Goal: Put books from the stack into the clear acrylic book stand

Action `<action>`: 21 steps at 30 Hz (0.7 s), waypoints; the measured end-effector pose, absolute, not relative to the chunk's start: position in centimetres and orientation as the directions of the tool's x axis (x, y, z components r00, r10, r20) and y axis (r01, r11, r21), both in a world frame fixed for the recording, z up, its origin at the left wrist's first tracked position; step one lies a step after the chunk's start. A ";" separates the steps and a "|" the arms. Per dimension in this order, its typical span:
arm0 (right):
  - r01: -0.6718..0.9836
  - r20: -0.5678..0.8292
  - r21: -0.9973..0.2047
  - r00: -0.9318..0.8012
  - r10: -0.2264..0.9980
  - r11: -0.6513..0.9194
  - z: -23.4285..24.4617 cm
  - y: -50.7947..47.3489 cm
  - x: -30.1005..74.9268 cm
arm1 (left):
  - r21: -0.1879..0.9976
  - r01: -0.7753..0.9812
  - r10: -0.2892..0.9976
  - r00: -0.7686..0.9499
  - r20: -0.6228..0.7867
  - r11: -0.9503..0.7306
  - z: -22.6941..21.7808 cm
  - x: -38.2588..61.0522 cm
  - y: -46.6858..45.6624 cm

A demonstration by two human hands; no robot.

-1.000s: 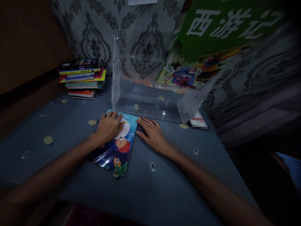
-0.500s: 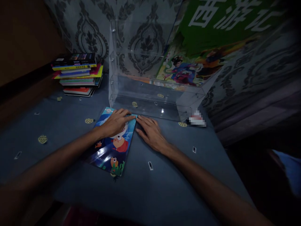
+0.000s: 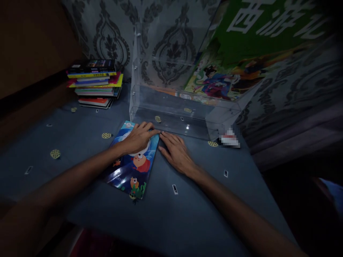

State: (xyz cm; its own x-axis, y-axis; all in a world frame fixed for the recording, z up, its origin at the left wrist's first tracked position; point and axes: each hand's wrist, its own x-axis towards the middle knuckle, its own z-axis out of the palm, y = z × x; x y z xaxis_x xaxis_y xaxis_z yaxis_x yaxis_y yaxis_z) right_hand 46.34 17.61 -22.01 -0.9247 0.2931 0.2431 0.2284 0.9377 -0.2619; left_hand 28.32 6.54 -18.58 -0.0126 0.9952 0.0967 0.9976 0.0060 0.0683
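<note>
A thin blue picture book (image 3: 131, 167) with a cartoon cover lies flat on the blue-grey tablecloth (image 3: 80, 142). My left hand (image 3: 138, 137) rests on the book's far right corner, fingers curled over its edge. Just to the right of the book, my right hand (image 3: 175, 151) lies flat on the cloth with fingers stretched out, fingertips touching the same corner. A clear acrylic rack (image 3: 177, 114) stands right behind both hands. A large green picture book (image 3: 241, 53) leans inside the rack on its right side.
A stack of several colourful books (image 3: 95, 84) sits at the back left by the patterned wall. Small round yellow markers (image 3: 55, 154) and white tags (image 3: 175, 189) are scattered over the cloth. The table's right edge drops off near a blurred white item (image 3: 229, 139).
My left hand slid right from the middle of the book's top edge to its far right corner, meeting my right fingertips. The book has barely shifted.
</note>
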 end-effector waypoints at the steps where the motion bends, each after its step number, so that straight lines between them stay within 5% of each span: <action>1: 0.219 0.255 -0.242 -0.926 0.280 0.945 -22.0 17.6 46.3 | 0.073 0.997 0.995 -0.010 0.100 0.003 -18.6 28.2 6.5; 6: 0.155 0.290 -0.146 -0.937 0.192 0.977 -22.2 17.4 46.0 | 0.103 0.994 0.993 0.028 0.112 -0.040 -19.2 27.5 6.2; 12: 0.187 0.237 -0.169 -0.945 0.224 0.968 -22.3 17.4 45.9 | 0.152 0.984 0.988 0.076 0.136 -0.096 -19.6 25.6 4.4; 16: 0.199 0.227 -0.196 -0.943 0.242 0.960 -22.3 17.3 46.0 | 0.086 0.996 0.980 -0.043 0.194 0.027 -19.9 23.1 2.2; 21: 0.210 0.225 -0.223 -0.939 0.259 0.952 -22.3 17.1 45.7 | 0.153 0.979 0.947 -0.175 0.268 0.137 -20.9 21.1 0.8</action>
